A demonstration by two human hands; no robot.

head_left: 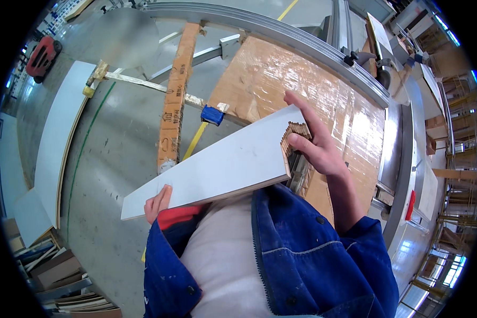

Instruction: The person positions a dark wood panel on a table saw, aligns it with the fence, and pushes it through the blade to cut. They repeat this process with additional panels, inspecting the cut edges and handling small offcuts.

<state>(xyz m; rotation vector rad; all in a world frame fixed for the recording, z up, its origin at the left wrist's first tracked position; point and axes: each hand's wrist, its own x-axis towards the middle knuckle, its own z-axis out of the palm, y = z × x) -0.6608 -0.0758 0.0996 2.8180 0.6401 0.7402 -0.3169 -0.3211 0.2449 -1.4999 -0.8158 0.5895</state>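
A long white board is held at a slant in front of my body, its right end higher up in the view. Dark brown, stepped layers line a rough notch in that end. My right hand is closed round this end, thumb against the brown layers and fingers reaching past the far corner. On the near edge, toward the left end, the fingers of my left hand curl over the white face; its thumb and palm are hidden beneath the board.
Ahead stands a metal frame with a cardboard-covered bar and a blue block. Film-wrapped cardboard lies on it. Large white panels stand at left, above offcuts. A red machine is farther off.
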